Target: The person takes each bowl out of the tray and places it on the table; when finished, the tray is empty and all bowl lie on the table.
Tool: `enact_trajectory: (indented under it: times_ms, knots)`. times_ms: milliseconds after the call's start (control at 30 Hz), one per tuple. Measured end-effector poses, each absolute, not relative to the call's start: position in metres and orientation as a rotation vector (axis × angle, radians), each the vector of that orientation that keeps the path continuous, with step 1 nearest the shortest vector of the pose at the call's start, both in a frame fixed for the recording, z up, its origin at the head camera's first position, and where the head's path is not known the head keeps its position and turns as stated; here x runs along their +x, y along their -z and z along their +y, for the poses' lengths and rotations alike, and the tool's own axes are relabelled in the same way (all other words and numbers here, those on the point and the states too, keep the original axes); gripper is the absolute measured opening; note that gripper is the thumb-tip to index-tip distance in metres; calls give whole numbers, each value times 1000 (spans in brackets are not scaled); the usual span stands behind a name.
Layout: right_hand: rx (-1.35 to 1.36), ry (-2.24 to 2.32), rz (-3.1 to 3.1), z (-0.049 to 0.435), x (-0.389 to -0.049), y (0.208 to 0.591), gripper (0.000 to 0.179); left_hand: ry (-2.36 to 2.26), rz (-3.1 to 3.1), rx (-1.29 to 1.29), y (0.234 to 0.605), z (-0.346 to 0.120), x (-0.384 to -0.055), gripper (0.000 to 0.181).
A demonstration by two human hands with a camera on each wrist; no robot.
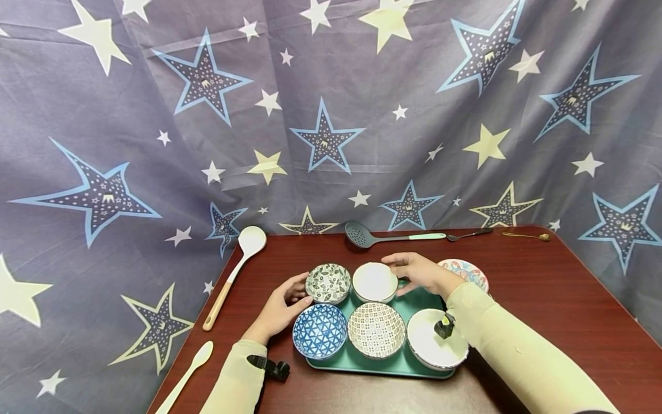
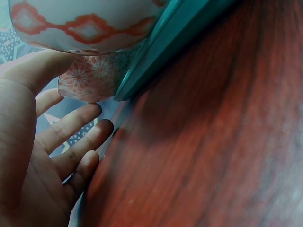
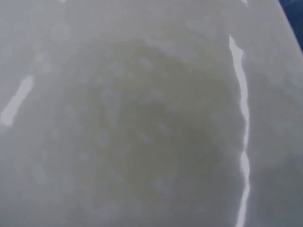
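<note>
My left hand (image 1: 281, 307) is beside a leaf-patterned bowl (image 1: 328, 283), its fingers at the bowl's left side and its thumb near the blue triangle-patterned bowl (image 1: 320, 332). In the left wrist view its fingers (image 2: 78, 125) are spread and loosely extended beside a bowl with a red flower pattern outside (image 2: 90, 78). My right hand (image 1: 421, 271) reaches to the right side of a white bowl (image 1: 374, 282), fingertips at the rim, fingers spread. A brown-patterned bowl (image 1: 376, 330) and a white-lined bowl (image 1: 431, 348) stand in the near row. A blurred pale glossy surface (image 3: 151, 118) fills the right wrist view.
The bowls stand on a green tray (image 1: 383, 367). A colourful patterned dish (image 1: 468, 272) is partly behind the right forearm. A white ladle (image 1: 252, 241) and a pale spoon (image 1: 191, 371) lie left; a grey skimmer (image 1: 362, 234) and small spoons (image 1: 468, 234) lie at the back.
</note>
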State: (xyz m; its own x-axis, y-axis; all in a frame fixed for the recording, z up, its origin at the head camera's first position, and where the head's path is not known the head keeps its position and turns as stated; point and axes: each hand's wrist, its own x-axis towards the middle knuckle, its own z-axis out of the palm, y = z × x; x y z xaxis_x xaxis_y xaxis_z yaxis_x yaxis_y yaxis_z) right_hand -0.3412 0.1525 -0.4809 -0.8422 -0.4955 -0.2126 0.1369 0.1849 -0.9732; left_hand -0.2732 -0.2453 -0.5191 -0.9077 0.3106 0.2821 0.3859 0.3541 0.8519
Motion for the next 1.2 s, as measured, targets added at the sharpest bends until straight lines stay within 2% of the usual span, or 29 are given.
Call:
enact_trajectory:
  times_ms: [733, 1200]
  knots:
    - [-345, 1729, 2013, 152, -338, 479, 43, 1616, -2525, -666, 514, -245, -271, 60]
    - [-417, 1772, 2051, 168, -336, 462, 44, 1618, -2519, -667, 516, -245, -272, 60]
